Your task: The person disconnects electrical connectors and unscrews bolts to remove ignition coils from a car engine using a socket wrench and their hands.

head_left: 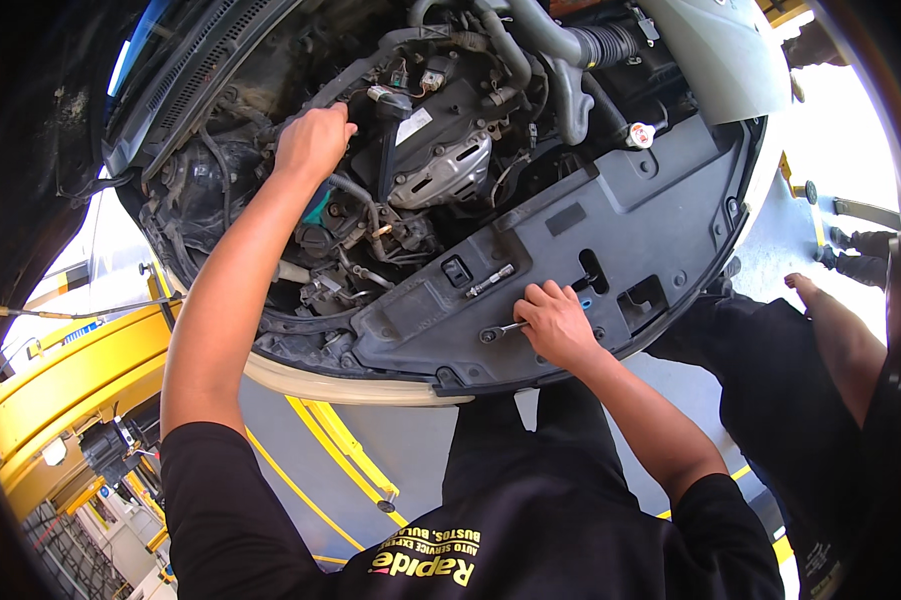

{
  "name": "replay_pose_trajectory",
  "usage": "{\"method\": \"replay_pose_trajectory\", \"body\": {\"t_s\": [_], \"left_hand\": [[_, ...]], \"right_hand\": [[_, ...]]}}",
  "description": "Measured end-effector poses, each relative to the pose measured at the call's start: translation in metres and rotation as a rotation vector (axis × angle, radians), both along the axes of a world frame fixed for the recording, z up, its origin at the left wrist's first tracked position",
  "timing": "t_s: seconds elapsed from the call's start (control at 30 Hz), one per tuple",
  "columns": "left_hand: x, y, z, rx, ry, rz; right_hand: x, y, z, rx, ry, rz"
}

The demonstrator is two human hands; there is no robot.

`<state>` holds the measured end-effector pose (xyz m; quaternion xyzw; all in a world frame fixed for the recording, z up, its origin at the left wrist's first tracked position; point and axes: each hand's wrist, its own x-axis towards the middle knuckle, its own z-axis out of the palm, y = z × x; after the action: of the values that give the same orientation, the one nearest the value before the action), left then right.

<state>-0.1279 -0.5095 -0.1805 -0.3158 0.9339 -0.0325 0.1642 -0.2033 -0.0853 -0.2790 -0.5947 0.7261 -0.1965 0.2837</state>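
My right hand (558,322) is closed over a ratchet wrench (491,334) on the black plastic panel (630,210) at the front of the engine bay. The ratchet's round head points left, and its handle is mostly under my fingers. A chrome socket extension (490,281) lies loose on the panel, just beyond that hand. My left hand (315,142) is curled at the far left side of the engine, beside a dark hose (355,75). Whatever its fingers hold is hidden. Right of it, a black part with a long stem (388,105) rests on the engine.
A silver heat shield (445,172) sits mid-engine. The radiator cap (640,135) is at the right. A co-worker's arm (838,335) and dark clothing are close on my right. Yellow lift parts (80,365) stand at the left. Below the bumper is grey floor with yellow lines.
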Motion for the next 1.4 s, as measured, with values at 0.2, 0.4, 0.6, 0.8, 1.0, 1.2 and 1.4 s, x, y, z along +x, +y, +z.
{"method": "replay_pose_trajectory", "body": {"t_s": [0.2, 0.4, 0.6, 0.8, 1.0, 1.2, 1.4], "left_hand": [[0.001, 0.011, -0.004, -0.142, 0.143, 0.061], [0.006, 0.009, 0.0, -0.057, 0.175, -0.177], [0.001, 0.006, -0.005, -0.014, -0.045, 0.072], [-0.003, 0.015, -0.003, -0.055, 0.055, 0.026], [0.004, 0.004, -0.003, -0.041, 0.033, -0.043], [-0.002, 0.014, -0.002, -0.029, 0.084, 0.079], [0.006, 0.006, -0.008, -0.046, 0.028, -0.014]], "right_hand": [[-0.002, 0.001, -0.001, -0.003, -0.006, 0.005], [-0.003, 0.001, 0.0, 0.011, 0.001, 0.006], [0.0, 0.0, 0.0, 0.006, 0.02, 0.022], [-0.001, 0.001, -0.002, 0.008, 0.034, 0.018], [-0.001, -0.002, 0.002, 0.023, 0.027, 0.027], [-0.002, 0.0, 0.001, 0.041, 0.023, 0.017], [-0.001, -0.001, 0.001, 0.03, 0.026, 0.03]]}}
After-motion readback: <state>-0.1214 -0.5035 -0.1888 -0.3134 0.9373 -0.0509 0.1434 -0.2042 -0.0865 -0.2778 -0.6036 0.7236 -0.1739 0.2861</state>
